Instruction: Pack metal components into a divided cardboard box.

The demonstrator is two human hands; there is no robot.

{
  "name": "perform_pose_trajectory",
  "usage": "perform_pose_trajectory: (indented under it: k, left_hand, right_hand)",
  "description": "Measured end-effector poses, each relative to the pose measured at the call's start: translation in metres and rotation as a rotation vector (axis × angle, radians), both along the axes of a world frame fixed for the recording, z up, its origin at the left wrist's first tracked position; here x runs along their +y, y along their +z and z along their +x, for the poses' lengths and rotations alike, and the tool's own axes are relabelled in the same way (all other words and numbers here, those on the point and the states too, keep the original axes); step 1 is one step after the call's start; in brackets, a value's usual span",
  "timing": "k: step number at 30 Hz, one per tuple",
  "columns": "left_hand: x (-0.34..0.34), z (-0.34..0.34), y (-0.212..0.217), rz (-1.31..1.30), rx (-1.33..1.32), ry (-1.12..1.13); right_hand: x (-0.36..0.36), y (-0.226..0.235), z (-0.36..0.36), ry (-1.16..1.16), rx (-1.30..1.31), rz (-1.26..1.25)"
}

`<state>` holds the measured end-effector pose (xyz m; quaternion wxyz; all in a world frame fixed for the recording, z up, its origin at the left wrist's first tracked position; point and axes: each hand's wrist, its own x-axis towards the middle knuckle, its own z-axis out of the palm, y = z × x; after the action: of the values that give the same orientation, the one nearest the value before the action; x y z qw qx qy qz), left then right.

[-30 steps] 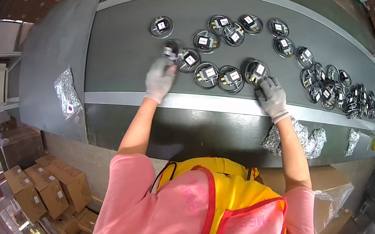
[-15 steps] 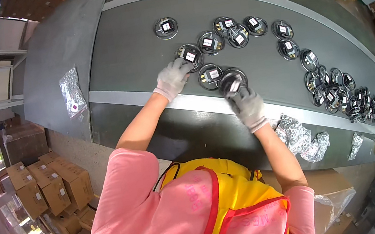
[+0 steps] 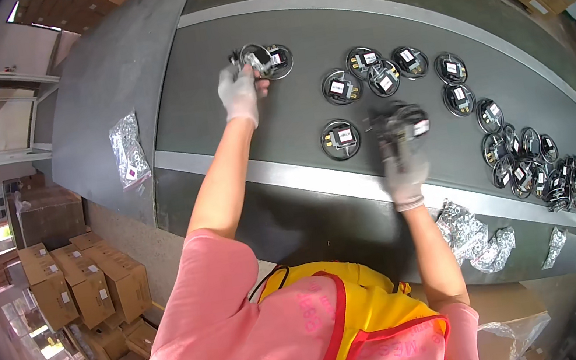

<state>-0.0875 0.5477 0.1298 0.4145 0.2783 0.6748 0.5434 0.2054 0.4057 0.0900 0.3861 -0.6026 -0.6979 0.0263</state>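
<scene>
Both my hands wear whitish gloves. My left hand is closed on a black coiled cable with a plug, held over the left part of the grey belt. That coil partly covers another coiled cable lying there. My right hand grips a dark coiled cable with a white label, smeared by motion, above the belt near its close edge. To its left lies a single coil. Farther back a group of coils rests, some overlapping, with labels facing up.
More coils crowd the belt's right end. Crumpled clear bags lie along the near ledge on the right. Another clear bag is on the grey table at left. Cardboard boxes stand on the floor at left.
My left hand has carried a coil from the middle of the belt leftward and away, over the far-left coil. My right hand has lifted a coil and shifted right. The view has moved slightly.
</scene>
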Motion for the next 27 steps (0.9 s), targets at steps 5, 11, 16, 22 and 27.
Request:
perform_pose_trajectory:
  k: [5,11,16,22,27]
  left_hand:
    - [0.040,-0.030,-0.063,0.188,1.035,-0.315]
    - [0.037,-0.034,-0.067,0.290,1.390,-0.614]
    - [0.043,-0.044,-0.079,0.135,1.461,-0.561]
    - [0.071,-0.014,-0.091,0.121,0.925,-0.208]
    - [0.073,0.041,-0.114,0.144,0.744,-0.249]
  right_hand:
    - [-0.012,-0.046,-0.061,0.290,-0.387,-0.103]
    - [-0.001,-0.048,-0.059,0.269,-0.513,-0.012]
    - [0.007,-0.033,-0.050,0.316,-0.140,-0.215]
    - [0.071,0.026,-0.017,0.160,0.939,-0.539]
    - [0.174,0.004,-0.012,-0.009,0.222,-0.154]
